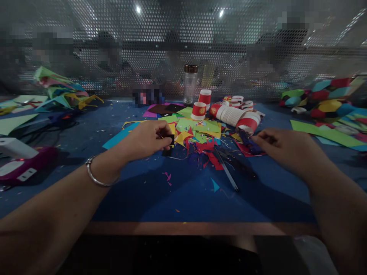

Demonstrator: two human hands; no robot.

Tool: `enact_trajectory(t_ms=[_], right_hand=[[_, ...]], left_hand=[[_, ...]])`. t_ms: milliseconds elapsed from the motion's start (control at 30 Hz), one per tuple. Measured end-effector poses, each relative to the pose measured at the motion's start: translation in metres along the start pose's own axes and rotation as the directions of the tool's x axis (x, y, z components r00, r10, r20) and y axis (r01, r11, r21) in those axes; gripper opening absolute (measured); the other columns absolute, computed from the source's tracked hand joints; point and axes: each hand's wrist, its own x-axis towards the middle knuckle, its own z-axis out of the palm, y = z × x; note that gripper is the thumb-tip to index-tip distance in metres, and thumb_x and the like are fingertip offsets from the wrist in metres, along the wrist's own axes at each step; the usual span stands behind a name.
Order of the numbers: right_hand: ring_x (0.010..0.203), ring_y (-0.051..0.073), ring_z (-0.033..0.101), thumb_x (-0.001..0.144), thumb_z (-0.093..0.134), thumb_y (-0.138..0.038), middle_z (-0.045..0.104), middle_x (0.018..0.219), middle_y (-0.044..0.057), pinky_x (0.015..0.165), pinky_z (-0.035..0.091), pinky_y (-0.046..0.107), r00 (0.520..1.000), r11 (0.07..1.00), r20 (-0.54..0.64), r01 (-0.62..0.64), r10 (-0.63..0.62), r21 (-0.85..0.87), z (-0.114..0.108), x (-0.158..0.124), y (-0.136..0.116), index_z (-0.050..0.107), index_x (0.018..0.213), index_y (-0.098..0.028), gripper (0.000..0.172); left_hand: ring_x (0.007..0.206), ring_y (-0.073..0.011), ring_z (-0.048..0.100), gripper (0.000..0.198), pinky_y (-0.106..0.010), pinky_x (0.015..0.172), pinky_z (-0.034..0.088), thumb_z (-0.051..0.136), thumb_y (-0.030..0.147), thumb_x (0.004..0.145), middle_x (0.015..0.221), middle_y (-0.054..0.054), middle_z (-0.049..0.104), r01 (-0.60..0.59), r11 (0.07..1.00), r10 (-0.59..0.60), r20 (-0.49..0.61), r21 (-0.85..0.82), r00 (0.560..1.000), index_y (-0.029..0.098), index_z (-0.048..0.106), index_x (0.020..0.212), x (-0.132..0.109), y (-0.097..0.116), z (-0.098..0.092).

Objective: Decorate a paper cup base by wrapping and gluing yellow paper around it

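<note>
My left hand (156, 139) is closed, pinching a small piece of black paper (172, 139) between thumb and fingers above the table. A silver bangle (91, 172) circles that wrist. Over on the right, my right hand (276, 145) has its fingertips closed at the near end of a dark purple tool, which looks like a glue gun (249, 143). Red paper lies under this tool. Between my hands are red paper scraps (207, 147), a yellow-green sheet pile (208, 128), a pen (228, 172) and a long dark object (242, 166), unclear in shadow.
Red-and-white paper cups (198, 110) stand at the back, beside a lying stack of cups (231, 115). Behind them are a clear bottle (189, 86) and a perforated metal screen (160, 57). A purple power strip (31, 170) sits left; coloured paper crafts (329, 101) lie right.
</note>
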Motion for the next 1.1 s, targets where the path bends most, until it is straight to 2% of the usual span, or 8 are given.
enact_trajectory(t_ms=[133, 300, 400, 500, 600, 700, 833, 1100], right_hand=[[0.071, 0.026, 0.066, 0.088, 0.053, -0.038, 0.073, 0.076, 0.008, 0.064, 0.042, 0.035, 0.990, 0.991, 0.059, -0.129, 0.127, 0.033, -0.001, -0.003, 0.017, 0.067, 0.084, -0.023, 0.020], [0.077, 0.028, 0.068, 0.086, 0.052, -0.032, 0.076, 0.085, 0.011, 0.069, 0.047, 0.038, 0.993, 0.994, 0.076, -0.095, 0.091, 0.049, -0.001, -0.003, 0.030, 0.066, 0.089, -0.023, 0.018], [0.085, 0.030, 0.070, 0.086, 0.049, -0.025, 0.076, 0.096, 0.016, 0.076, 0.051, 0.040, 0.994, 0.998, 0.111, 0.003, -0.010, 0.061, 0.004, -0.001, 0.038, 0.069, 0.102, -0.019, 0.026], [0.103, 0.036, 0.068, 0.085, 0.050, -0.020, 0.075, 0.105, 0.021, 0.093, 0.049, 0.046, 0.978, 0.976, 0.077, 0.200, -0.193, -0.091, 0.011, 0.003, 0.046, 0.071, 0.110, -0.016, 0.033], [0.102, 0.039, 0.068, 0.084, 0.052, -0.022, 0.075, 0.107, 0.022, 0.091, 0.048, 0.050, 0.975, 0.962, 0.127, 0.202, -0.181, -0.184, 0.019, 0.007, 0.050, 0.070, 0.122, -0.014, 0.042], [0.096, 0.038, 0.069, 0.087, 0.049, -0.023, 0.075, 0.106, 0.022, 0.085, 0.048, 0.048, 0.974, 0.969, 0.160, 0.185, -0.158, -0.166, 0.026, 0.012, 0.052, 0.067, 0.128, -0.013, 0.046], [0.101, 0.036, 0.069, 0.087, 0.047, -0.022, 0.074, 0.108, 0.022, 0.091, 0.047, 0.045, 0.962, 0.966, 0.153, 0.242, -0.226, -0.090, 0.027, 0.014, 0.050, 0.066, 0.117, -0.014, 0.037], [0.090, 0.034, 0.069, 0.083, 0.050, -0.027, 0.074, 0.098, 0.019, 0.081, 0.050, 0.043, 0.993, 0.996, 0.073, 0.092, -0.092, -0.005, 0.004, 0.008, 0.035, 0.062, 0.095, -0.023, 0.017]], left_hand=[[0.063, -0.0139, 0.068, 0.007, -0.026, 0.063, 0.054, 0.062, 0.021, 0.085, 0.068, 0.001, 0.069, 0.009, 0.991, -0.016, -0.046, -0.137, 0.999, 0.020, 0.061, 0.091, -0.002, 0.009, 0.008], [0.052, -0.0106, 0.058, 0.006, -0.022, 0.053, 0.048, 0.059, 0.025, 0.092, 0.060, 0.004, 0.060, 0.000, 0.979, -0.018, -0.088, -0.202, 0.996, 0.019, 0.060, 0.090, -0.004, 0.014, 0.012], [0.052, -0.0106, 0.058, 0.007, -0.021, 0.052, 0.048, 0.058, 0.025, 0.092, 0.060, 0.004, 0.058, 0.006, 0.970, -0.021, -0.061, -0.243, 0.998, 0.020, 0.059, 0.088, -0.005, 0.015, 0.016], [0.053, -0.0095, 0.058, 0.006, -0.020, 0.052, 0.047, 0.059, 0.023, 0.091, 0.063, 0.005, 0.058, 0.002, 0.963, -0.008, -0.021, -0.269, 1.000, 0.021, 0.059, 0.085, -0.006, 0.015, 0.021], [0.056, -0.0091, 0.059, 0.006, -0.021, 0.056, 0.049, 0.061, 0.021, 0.091, 0.065, 0.005, 0.058, 0.035, 0.945, -0.026, 0.032, -0.325, 0.999, 0.021, 0.060, 0.085, -0.006, 0.016, 0.027], [0.061, -0.0092, 0.061, 0.001, -0.023, 0.064, 0.053, 0.063, 0.018, 0.090, 0.068, 0.005, 0.061, 0.094, 0.910, -0.064, 0.087, -0.404, 0.994, 0.018, 0.063, 0.090, -0.006, 0.017, 0.035], [0.063, -0.0071, 0.061, 0.008, -0.023, 0.070, 0.054, 0.065, 0.009, 0.086, 0.072, 0.005, 0.063, 0.157, 0.845, -0.121, 0.103, -0.511, 0.987, 0.016, 0.063, 0.089, -0.005, 0.020, 0.044], [0.068, -0.0098, 0.068, 0.016, -0.028, 0.075, 0.057, 0.068, 0.007, 0.083, 0.072, 0.004, 0.065, 0.172, 0.694, -0.144, 0.099, -0.700, 0.985, 0.018, 0.057, 0.089, -0.002, 0.016, 0.050]])
